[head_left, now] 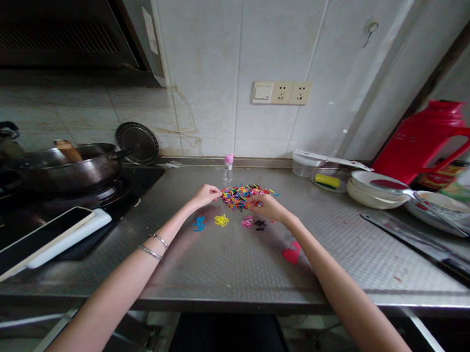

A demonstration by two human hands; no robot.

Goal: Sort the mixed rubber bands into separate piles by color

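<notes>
A mixed pile of small colourful bands (239,196) lies on the metal counter. At its left edge is my left hand (207,194), fingers pinched together; whatever they hold is too small to name. My right hand (268,205) reaches over the pile's right side with its fingers bent together, their tips partly hidden among the bands. In front of the pile, from left to right, sit small heaps of blue bands (199,224), yellow bands (221,220), pink bands (247,222) and black bands (260,225).
Behind the pile stands a small clear bottle with a pink top (228,167). A pan (76,169) and phone (35,241) are at left. Bowls (371,194), a knife (406,237) and a red thermos (420,139) are at right. A pink-red item (292,252) lies beside my right forearm.
</notes>
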